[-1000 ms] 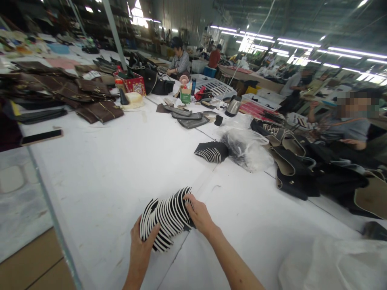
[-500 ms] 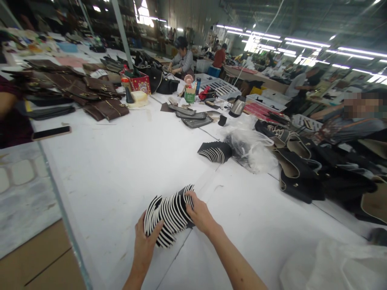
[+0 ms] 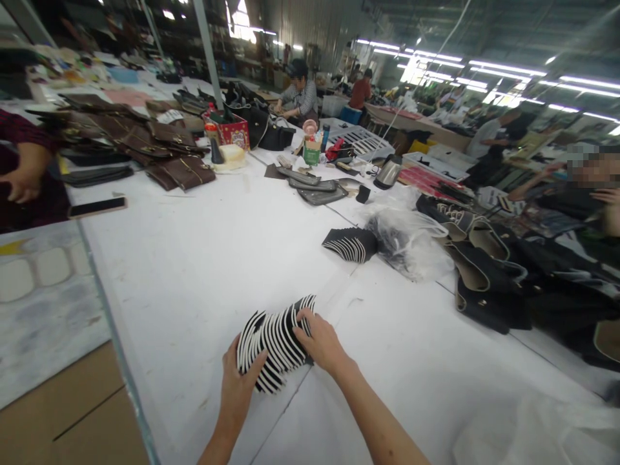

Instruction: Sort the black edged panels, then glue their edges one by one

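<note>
Bright tube lights (image 3: pixel 588 86) and a glaring window (image 3: pixel 241 24) pierce the dimness beyond your white tabletop (image 3: pixel 194 271), which is brightly lit with soft, faint shadows. Towards the outer edges, shapes look stretched and blurred.

Translucent plastic (image 3: pixel 547 429) cut off (lower right), left fingers (image 3: pixel 231 352) partly hidden

Matt striped pieces (image 3: pixel 279 342), smooth tabletop (image 3: pixel 188 271), shiny metal kettle (image 3: pixel 389 173); crinkled plastic bag (image 3: pixel 419 245), leather-look brown pouches (image 3: pixel 181 173)
</note>
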A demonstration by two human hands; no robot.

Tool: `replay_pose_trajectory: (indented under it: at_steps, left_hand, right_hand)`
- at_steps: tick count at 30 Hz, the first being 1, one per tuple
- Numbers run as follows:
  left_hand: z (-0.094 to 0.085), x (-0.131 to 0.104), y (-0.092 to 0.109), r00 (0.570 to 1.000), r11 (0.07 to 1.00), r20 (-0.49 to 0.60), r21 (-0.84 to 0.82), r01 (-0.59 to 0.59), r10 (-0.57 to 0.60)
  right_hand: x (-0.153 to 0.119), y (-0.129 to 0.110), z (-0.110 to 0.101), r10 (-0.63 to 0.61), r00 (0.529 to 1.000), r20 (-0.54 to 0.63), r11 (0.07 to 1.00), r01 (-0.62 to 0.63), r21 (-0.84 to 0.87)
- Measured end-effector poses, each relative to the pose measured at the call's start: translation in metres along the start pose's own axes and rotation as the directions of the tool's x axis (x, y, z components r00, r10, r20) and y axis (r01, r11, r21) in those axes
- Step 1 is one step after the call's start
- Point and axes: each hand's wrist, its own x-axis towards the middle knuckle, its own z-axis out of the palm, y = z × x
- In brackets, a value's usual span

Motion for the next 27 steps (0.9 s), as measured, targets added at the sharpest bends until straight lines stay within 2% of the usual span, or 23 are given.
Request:
replay_pose_trajectory:
  at_steps: [4, 14, 21, 23, 27]
  left_hand:
    - [0.000, 0.000, -0.001, 1.000, 1.000, -0.008, -0.008, -0.020, 0.020]
    - [-0.001, -0.001, 0.005, 1.000, 1.000, -0.005, -0.015, 0.021, -0.021]
    - [-0.003, -0.001, 0.007, 0.999, 0.999, 0.012, -0.021, 0.048, -0.048]
    - [-0.003, -0.001, 0.006, 0.999, 0.999, 0.006, -0.022, 0.040, -0.040]
    - [-0.004, 0.000, 0.003, 1.000, 0.999, 0.002, -0.031, 0.021, -0.021]
  right_hand:
    - [0.000, 0.000, 0.001, 0.002, 1.000, -0.004, 1.000, -0.002, 0.013]
    - [-0.002, -0.009, -0.001, 0.025, 0.993, 0.114, 1.000, -0.024, -0.009]
    - [-0.001, -0.009, -0.008, -0.058, 0.986, 0.156, 0.998, 0.057, 0.010]
    - [-0.001, -0.013, -0.003, -0.004, 0.992, 0.129, 0.996, 0.016, -0.090]
    - [0.004, -0.026, 0.016, 0.170, 0.985, -0.033, 0.933, -0.172, -0.317]
